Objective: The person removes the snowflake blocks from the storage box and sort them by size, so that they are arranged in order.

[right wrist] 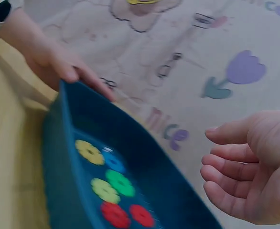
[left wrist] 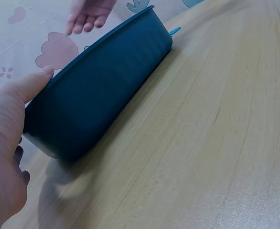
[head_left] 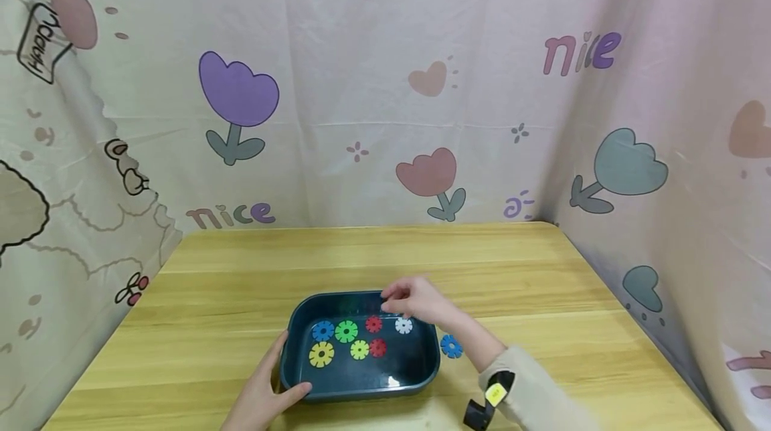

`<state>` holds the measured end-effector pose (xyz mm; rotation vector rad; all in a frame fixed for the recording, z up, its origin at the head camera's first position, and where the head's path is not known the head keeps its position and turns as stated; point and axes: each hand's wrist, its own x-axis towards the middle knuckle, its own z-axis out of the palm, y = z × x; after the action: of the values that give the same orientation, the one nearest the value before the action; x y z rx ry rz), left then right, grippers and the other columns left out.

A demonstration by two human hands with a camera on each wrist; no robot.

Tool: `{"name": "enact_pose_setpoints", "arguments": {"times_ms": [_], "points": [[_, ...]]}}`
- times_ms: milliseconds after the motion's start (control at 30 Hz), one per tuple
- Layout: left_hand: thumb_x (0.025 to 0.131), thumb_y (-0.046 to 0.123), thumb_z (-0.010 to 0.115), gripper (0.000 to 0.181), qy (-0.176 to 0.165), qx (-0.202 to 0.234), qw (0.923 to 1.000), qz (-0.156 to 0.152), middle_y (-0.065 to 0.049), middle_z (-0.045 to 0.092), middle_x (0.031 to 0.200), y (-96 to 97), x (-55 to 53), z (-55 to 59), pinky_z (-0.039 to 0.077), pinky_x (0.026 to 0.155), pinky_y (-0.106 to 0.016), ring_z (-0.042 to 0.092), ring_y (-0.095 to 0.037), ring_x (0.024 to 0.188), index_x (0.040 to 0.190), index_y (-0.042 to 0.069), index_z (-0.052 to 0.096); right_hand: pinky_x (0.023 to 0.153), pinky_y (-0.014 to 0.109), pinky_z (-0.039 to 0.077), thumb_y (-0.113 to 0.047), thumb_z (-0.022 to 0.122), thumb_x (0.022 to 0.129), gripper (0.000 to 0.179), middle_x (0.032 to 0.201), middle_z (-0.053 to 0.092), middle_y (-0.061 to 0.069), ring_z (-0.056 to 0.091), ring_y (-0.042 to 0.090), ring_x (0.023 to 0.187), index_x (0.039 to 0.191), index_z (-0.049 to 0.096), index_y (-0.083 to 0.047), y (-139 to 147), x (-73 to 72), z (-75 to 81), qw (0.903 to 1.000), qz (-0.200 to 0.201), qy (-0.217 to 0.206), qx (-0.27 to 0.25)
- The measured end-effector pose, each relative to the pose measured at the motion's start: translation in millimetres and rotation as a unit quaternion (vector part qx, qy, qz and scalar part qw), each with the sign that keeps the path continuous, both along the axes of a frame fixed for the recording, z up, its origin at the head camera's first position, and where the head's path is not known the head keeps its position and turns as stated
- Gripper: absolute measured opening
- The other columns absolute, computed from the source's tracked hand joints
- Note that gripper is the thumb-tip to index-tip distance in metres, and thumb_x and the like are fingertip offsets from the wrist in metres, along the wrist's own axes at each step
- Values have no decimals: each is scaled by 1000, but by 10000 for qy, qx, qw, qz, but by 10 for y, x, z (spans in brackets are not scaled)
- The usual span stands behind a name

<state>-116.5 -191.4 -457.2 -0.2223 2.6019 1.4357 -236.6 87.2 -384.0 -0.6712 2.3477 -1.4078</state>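
Note:
A dark teal plastic bin (head_left: 355, 394) stands on the table, holding several flat notched plastic discs: a blue disc (head_left: 322, 330), a green disc (head_left: 346, 331), yellow ones, red ones and a white disc (head_left: 403, 325). My left hand (head_left: 262, 387) grips the bin's left end, thumb at the front rim and fingers along the side wall. Over the bin's back right rim hovers my right hand (head_left: 418, 298); in the right wrist view its loosely bent fingers (right wrist: 231, 171) hold nothing. Another blue disc (head_left: 451, 346) lies on the table, just outside the bin's right end.
The wooden table (head_left: 241, 264) reaches back to a patterned cloth (head_left: 337, 177) that hangs behind it and along both sides. A black strap with a yellow tag (head_left: 496, 394) is on the right wrist.

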Motion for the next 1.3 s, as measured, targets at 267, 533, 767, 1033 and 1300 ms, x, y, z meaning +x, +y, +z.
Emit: {"name": "enact_pose_setpoints", "arguments": {"times_ms": [267,533,767,1033,1300], "points": [[77,43,72,97,111,13,9999,-42,-25,16,150,-10,32,9,23,97,-69,15,-50,132,149,11,15,67,44,54,-14,70,82,28,76,62,0,62,32,73,105,64,2,-504,81,-199,9991,343,-262,49],[78,41,72,95,153,74,9998,-109,-26,16,149,-8,20,26,26,97,-67,17,-50,132,148,10,15,55,19,48,-15,75,78,31,70,60,-7,58,11,62,104,66,0,-849,149,-398,9948,645,101,780],[79,39,71,93,207,122,9996,-141,-26,17,149,-15,25,19,25,97,-68,18,-50,132,148,9,16,56,17,46,-16,78,75,35,73,59,-5,51,4,61,104,65,-2,-1031,209,-514,9891,694,417,1229],[79,38,71,94,197,173,9995,-184,-26,16,149,-31,19,12,24,96,-68,16,-50,132,149,9,15,58,16,44,-18,79,73,34,74,58,-4,50,2,65,102,67,-5,-1101,208,-603,9779,852,925,1671],[79,39,71,94,126,100,9997,-166,-26,16,149,-29,-3,15,23,97,-68,16,-50,132,148,7,16,60,17,42,-21,80,72,35,77,52,-5,45,4,67,103,68,-10,-1127,211,-651,9616,836,1342,2243]]}}
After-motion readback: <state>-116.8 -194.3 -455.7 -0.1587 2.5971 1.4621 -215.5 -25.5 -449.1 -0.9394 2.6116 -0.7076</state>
